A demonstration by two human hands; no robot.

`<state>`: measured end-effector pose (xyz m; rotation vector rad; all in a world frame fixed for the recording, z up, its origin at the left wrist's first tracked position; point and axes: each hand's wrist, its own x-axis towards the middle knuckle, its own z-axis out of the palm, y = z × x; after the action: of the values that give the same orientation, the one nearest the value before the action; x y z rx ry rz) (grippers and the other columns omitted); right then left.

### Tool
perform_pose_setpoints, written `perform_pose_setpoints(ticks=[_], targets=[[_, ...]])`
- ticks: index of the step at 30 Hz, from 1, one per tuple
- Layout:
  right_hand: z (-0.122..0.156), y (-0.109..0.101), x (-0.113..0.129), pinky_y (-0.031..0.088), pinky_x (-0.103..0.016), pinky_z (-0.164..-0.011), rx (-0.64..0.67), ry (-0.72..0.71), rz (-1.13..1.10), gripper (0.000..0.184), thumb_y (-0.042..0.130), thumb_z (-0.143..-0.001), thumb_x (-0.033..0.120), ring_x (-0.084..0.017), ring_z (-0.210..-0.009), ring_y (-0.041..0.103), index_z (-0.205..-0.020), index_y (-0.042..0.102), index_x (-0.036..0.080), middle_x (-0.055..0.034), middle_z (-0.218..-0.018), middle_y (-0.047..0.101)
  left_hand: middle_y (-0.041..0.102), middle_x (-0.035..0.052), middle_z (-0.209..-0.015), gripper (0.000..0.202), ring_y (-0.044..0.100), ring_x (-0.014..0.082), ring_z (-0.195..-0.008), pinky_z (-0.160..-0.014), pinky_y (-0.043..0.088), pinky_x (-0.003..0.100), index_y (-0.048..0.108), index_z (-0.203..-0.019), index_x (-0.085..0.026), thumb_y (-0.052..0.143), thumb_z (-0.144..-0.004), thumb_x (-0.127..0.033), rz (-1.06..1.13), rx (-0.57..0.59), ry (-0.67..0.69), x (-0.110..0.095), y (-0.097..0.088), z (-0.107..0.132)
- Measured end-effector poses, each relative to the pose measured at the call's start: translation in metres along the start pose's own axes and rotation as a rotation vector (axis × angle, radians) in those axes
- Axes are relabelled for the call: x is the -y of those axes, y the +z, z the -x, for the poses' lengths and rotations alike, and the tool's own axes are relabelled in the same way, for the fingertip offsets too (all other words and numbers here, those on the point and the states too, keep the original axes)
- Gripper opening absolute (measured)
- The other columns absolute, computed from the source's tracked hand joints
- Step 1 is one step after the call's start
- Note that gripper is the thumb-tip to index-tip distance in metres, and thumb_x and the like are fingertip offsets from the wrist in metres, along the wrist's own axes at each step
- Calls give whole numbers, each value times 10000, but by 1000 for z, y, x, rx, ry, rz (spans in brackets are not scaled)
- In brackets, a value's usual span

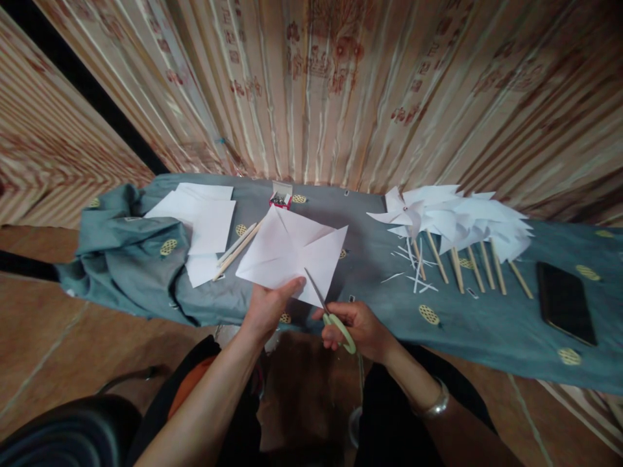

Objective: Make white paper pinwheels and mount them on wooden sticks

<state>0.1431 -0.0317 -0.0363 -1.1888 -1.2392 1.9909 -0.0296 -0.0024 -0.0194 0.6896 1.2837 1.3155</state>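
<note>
My left fingers (295, 285) are pinching the near edge of a white paper sheet (275, 250), and my right fingers (348, 311) are gripping green-handled scissors (333, 319), blades reaching in from its near corner. I'm holding the sheet over the cloth-covered desk (363, 259). I seem to be cutting a slit toward the centre; the next move is probably calling for a steady hold and stopping short of the middle. Wooden sticks (238, 250) and a small open box (281, 198) are lying just beyond, spare sheets (214, 224) further left. Rightward, paper strips (417, 275) are lying near overlapping pinwheels (452, 211), a smartphone (566, 301) beyond.
</note>
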Motion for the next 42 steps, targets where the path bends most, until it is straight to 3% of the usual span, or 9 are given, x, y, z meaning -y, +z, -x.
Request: perform_pose_setpoints(ticks=[18,25,35,42], targets=[[-2,1,2,425,-201,-450,-42,-11,-25,547,842,-530,528,-87,-470,556,-867,697,122,9,-559,634,726,77,-947,471,662,205,-818,-802,505,341,676,-964,-130,834,-534,-237,31,30,-23,5,2,2],[-1,3,9,423,-192,-456,-4,-24,-77,506,862,-538,452,-76,-474,540,-882,661,140,28,-581,630,722,55,-830,482,654,204,-787,-789,504,340,675,-984,-137,822,-533,-222,35,43,-10,1,7,5],[1,3,11,419,-188,-441,-19,-21,-77,514,852,-552,451,-75,-460,534,-907,633,150,37,-575,626,719,60,-841,487,657,214,-817,-809,512,349,666,-1004,-132,807,-549,-233,8,40,0,4,8,4],[0,2,9,405,-177,-435,-23,-28,-100,522,852,-555,443,-70,-461,532,-918,642,131,32,-574,628,718,60,-811,470,646,191,-725,-705,520,307,666,-990,-116,790,-551,-229,-16,62,-7,5,10,5]])
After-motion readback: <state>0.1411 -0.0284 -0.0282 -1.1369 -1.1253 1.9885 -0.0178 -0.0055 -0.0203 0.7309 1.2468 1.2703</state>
